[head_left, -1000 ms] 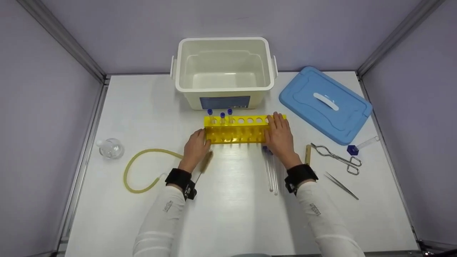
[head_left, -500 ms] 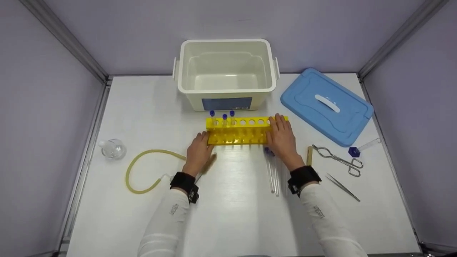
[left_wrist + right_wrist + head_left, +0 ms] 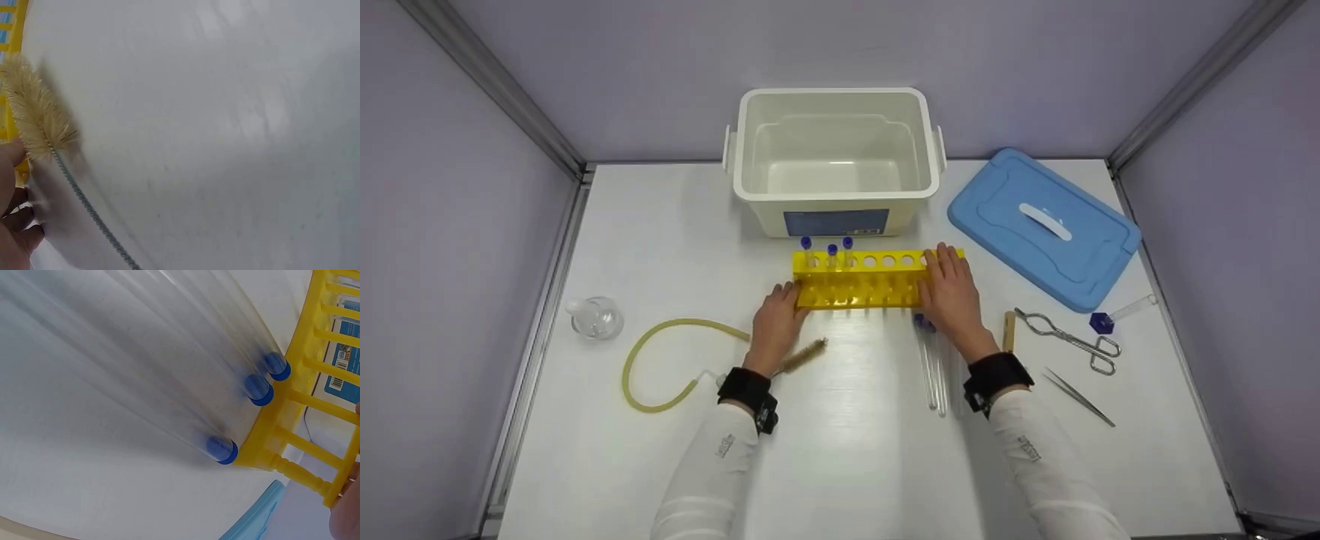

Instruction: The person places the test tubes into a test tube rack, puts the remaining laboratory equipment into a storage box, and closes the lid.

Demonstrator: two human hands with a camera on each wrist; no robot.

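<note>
A yellow test tube rack point(image 3: 877, 289) stands in front of the white bin in the head view. Three small blue-capped tubes point(image 3: 832, 255) stick up from its left holes. My left hand point(image 3: 775, 324) holds the rack's left end, thumb on the near side. The right hand point(image 3: 952, 296) grips the other end, fingers over the top and thumb in front. Beside my left wrist lies a bristled test tube brush point(image 3: 804, 356), its twisted wire stem point(image 3: 93, 211) showing in the left wrist view. Long blue-stoppered test tubes point(image 3: 256, 389) lie close against the rack's base near my right hand.
Behind the rack stands the white bin point(image 3: 836, 196), with its blue lid point(image 3: 1035, 240) lying to the right. Crucible tongs point(image 3: 1065, 337), tweezers point(image 3: 1080, 397), and a measuring cylinder point(image 3: 1129, 307) lie at right. Yellow rubber tubing point(image 3: 641, 341) and a glass bottle point(image 3: 598, 318) are at left.
The brush has swung clockwise, its bristle end now further right and lower beside my left hand. Both hands keep hold of the rack, which stays in place; the view has shifted slightly.
</note>
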